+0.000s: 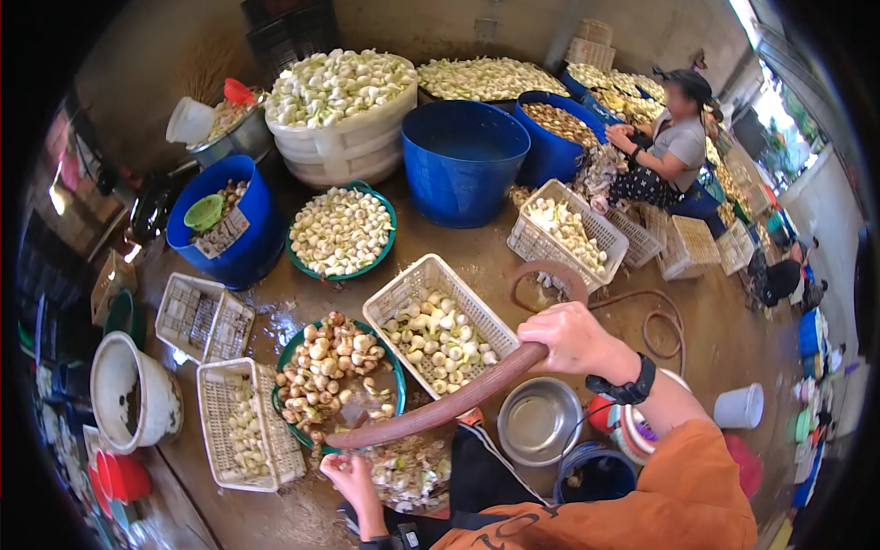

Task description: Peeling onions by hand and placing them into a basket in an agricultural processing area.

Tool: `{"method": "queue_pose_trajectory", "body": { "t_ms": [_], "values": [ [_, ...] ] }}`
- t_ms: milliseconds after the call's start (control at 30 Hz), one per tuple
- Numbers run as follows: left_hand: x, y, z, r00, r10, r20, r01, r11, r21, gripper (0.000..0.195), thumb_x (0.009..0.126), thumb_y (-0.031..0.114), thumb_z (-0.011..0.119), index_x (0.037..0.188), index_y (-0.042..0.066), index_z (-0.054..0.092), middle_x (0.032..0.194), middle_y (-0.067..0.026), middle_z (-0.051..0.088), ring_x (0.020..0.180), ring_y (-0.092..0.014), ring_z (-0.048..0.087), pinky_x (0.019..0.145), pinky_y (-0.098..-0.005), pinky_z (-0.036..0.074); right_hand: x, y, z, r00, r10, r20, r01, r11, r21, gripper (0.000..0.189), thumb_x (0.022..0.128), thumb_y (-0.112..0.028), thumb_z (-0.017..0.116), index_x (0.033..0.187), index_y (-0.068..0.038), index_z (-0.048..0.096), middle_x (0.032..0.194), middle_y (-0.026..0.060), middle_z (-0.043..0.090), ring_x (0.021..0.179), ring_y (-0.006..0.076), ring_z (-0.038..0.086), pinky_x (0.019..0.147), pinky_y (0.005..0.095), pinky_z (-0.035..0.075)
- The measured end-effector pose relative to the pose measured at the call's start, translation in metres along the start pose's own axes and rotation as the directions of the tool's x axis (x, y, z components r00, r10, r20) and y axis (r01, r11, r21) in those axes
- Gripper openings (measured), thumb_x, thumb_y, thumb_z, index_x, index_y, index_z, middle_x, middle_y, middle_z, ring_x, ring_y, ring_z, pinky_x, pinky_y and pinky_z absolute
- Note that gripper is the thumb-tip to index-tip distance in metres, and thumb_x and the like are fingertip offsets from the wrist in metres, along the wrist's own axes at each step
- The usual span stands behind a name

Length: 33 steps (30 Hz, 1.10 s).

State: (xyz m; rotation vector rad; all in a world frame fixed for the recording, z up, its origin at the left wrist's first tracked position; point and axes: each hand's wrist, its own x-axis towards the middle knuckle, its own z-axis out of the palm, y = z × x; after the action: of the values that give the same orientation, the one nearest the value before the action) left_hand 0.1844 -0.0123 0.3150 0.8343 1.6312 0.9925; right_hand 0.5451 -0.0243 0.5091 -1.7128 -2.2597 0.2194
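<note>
My right hand (576,338) is closed around a thick reddish-brown hose (447,405) that curves down to the left. The hose's end is beside my left hand (350,474), below a green basin (397,385) of brownish bulbs (330,354) that look like garlic. What my left fingers hold, if anything, cannot be told. Beyond the hose is a white plastic crate (440,265) partly filled with peeled, pale bulbs (443,337). A heap of peelings (412,474) lies on the floor near my left hand. A metal bowl (540,421) stands below my right hand.
Another green basin (342,234), a large blue tub (466,179) and a heaped white tub (340,148) stand ahead. White crates (237,412) are at left. A blue bucket (595,474) stands near my right arm. A co-worker (670,148) sits at upper right, and hose coils lie on the wet floor.
</note>
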Motion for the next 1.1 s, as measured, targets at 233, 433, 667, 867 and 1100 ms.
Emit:
{"method": "queue_pose_trajectory", "body": {
  "t_ms": [233, 433, 667, 867, 1100],
  "values": [
    [0.078, 0.009, -0.054, 0.725, 0.552, 0.412, -0.687, 0.612, 0.390, 0.052, 0.065, 0.002, 0.066, 0.114, 0.005, 0.047, 0.110, -0.0185, 0.040, 0.102, -0.033, 0.041, 0.085, -0.0407, 0.035, -0.017, -0.115, 0.058, 0.960, 0.245, -0.134, -0.263, 0.955, -0.137, 0.025, 0.056, -0.023, 0.070, 0.072, -0.013, 0.054, 0.065, 0.0031, 0.055, 0.063, 0.0231, 0.056, 0.057, 0.0336, 0.044],
    [0.137, -0.001, -0.082, 0.312, 0.465, 0.829, -0.877, 0.477, 0.062, 0.050, 0.055, -0.004, 0.066, 0.102, 0.008, 0.056, 0.078, -0.0114, 0.061, 0.071, -0.026, 0.058, 0.065, -0.0339, 0.046, -0.055, -0.212, 0.106, 0.883, 0.442, -0.156, -0.467, 0.855, -0.224, 0.024, 0.057, -0.026, 0.068, 0.073, -0.015, 0.053, 0.068, 0.0017, 0.054, 0.070, 0.0210, 0.055, 0.064, 0.0341, 0.040],
    [0.096, 0.001, -0.072, 0.242, 0.352, 0.904, -0.771, 0.636, -0.041, 0.023, 0.057, -0.001, 0.065, 0.078, 0.009, 0.062, 0.078, -0.0093, 0.061, 0.078, -0.028, 0.056, 0.078, -0.0352, 0.039, -0.120, -0.274, 0.110, 0.772, 0.557, -0.307, -0.634, 0.708, -0.311, 0.019, 0.056, -0.016, 0.065, 0.066, -0.013, 0.049, 0.066, 0.0004, 0.050, 0.071, 0.0183, 0.051, 0.063, 0.0316, 0.037],
    [0.051, 0.026, -0.040, 0.093, 0.500, 0.861, -0.820, 0.529, -0.219, 0.017, 0.061, -0.004, 0.056, 0.076, 0.003, 0.056, 0.077, -0.0113, 0.057, 0.076, -0.030, 0.052, 0.071, -0.0366, 0.040, -0.172, -0.291, 0.077, 0.673, 0.612, -0.416, -0.736, 0.611, -0.292, 0.019, 0.057, -0.017, 0.065, 0.072, -0.014, 0.054, 0.070, -0.0005, 0.053, 0.075, 0.0186, 0.052, 0.069, 0.0333, 0.038],
    [-0.034, 0.053, -0.017, 0.006, 0.583, 0.812, -0.807, 0.483, -0.341, 0.012, 0.064, -0.005, 0.056, 0.075, 0.000, 0.053, 0.074, -0.0123, 0.054, 0.071, -0.029, 0.050, 0.068, -0.0346, 0.040, -0.209, -0.312, -0.010, 0.648, 0.574, -0.500, -0.761, 0.461, -0.456, 0.015, 0.063, -0.014, 0.063, 0.077, -0.013, 0.056, 0.075, 0.0000, 0.055, 0.081, 0.0210, 0.053, 0.080, 0.0393, 0.039]
  ]
}}
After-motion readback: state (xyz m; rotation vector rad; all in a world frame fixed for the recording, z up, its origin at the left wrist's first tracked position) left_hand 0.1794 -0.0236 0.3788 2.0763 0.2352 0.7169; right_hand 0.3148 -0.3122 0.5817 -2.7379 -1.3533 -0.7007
